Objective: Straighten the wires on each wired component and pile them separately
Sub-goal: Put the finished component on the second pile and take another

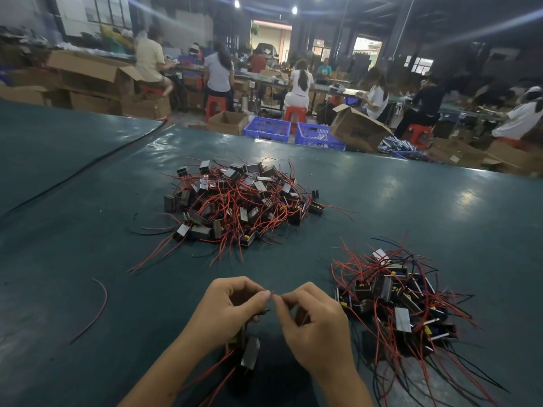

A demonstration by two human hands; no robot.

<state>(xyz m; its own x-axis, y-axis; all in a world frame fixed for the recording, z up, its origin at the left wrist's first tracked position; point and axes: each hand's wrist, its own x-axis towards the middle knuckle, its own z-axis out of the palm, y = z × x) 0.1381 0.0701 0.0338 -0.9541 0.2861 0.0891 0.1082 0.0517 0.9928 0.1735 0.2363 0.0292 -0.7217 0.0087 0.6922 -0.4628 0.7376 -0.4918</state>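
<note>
My left hand (227, 308) and my right hand (311, 321) meet fingertip to fingertip near the table's front, both pinching the tip of a red wire (271, 293). Below them hangs a small black wired component (250, 352) with a silvery face, red wires trailing toward me. A big tangled pile of such components (235, 201) lies in the middle of the green table (88, 230). A second pile (396, 298) of components with red and black wires sits just right of my right hand.
A loose red wire (98, 306) lies on the table at the left. A black cable (88, 165) runs across the far left. Beyond the far edge stand blue crates (267, 129), cardboard boxes (357, 129) and seated people at benches.
</note>
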